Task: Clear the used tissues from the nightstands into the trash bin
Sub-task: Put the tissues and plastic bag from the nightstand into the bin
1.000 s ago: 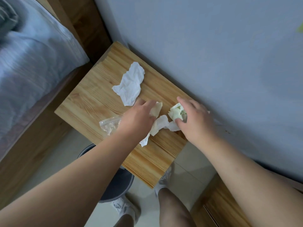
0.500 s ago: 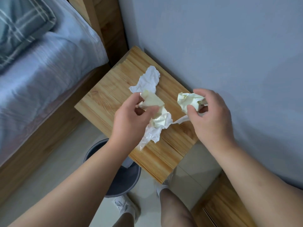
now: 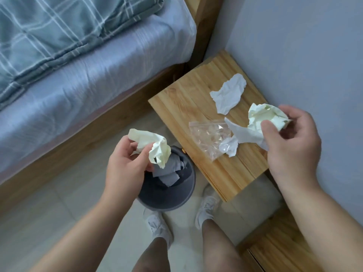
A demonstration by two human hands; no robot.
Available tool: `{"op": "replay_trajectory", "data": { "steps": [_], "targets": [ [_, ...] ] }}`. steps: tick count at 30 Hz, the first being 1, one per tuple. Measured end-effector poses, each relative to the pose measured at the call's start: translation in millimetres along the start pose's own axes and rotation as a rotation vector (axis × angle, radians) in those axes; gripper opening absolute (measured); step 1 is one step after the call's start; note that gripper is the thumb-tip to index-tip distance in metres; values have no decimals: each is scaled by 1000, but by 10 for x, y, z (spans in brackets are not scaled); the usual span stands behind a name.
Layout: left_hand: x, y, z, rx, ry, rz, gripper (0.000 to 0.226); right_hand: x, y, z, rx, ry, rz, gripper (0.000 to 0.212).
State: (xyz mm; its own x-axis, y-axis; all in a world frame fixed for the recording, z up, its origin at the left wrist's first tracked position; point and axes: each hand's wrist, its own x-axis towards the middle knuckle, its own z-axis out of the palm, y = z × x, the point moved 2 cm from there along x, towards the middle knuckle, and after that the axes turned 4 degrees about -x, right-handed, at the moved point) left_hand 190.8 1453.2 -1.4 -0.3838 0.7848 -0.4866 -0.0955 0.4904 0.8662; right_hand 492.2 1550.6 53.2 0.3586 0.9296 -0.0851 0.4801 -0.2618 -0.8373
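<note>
My left hand (image 3: 125,163) grips a crumpled cream tissue (image 3: 155,146) just above the rim of the grey trash bin (image 3: 176,195), which stands on the floor and holds several tissues. My right hand (image 3: 290,142) holds a second crumpled tissue (image 3: 263,118) over the right edge of the wooden nightstand (image 3: 188,95), with a white tail hanging from it. One flat white tissue (image 3: 228,93) lies at the back of the nightstand. A small white wad (image 3: 229,147) rests beside a clear plastic bag (image 3: 208,134) near the front.
The bed (image 3: 78,79) with a blue sheet and checked duvet fills the left. A grey wall (image 3: 304,55) runs behind the nightstand. My feet in white shoes (image 3: 157,226) stand on the tiled floor by the bin. Another wooden surface (image 3: 279,250) lies at lower right.
My left hand has carried its tissue left off the nightstand to a spot over the bin. My right hand has lifted its tissue. The view has swung left, showing more bed.
</note>
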Motion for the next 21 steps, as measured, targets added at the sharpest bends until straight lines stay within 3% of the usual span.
{"op": "replay_trajectory", "data": {
  "steps": [5,10,14,21],
  "targets": [
    [-141,-328,-505,-69,99,-84,14,-295,-68,211,-49,-53,-16,34],
    [-261,-593,-774,-92,121,-128,20,-460,30,461,92,-74,167,30],
    [-299,-831,-864,-114,111,-177,15,-727,54,690,191,-221,336,39],
    [-211,-1360,-798,-63,92,-277,10,-1297,350,1248,214,-467,502,29]
  ]
}}
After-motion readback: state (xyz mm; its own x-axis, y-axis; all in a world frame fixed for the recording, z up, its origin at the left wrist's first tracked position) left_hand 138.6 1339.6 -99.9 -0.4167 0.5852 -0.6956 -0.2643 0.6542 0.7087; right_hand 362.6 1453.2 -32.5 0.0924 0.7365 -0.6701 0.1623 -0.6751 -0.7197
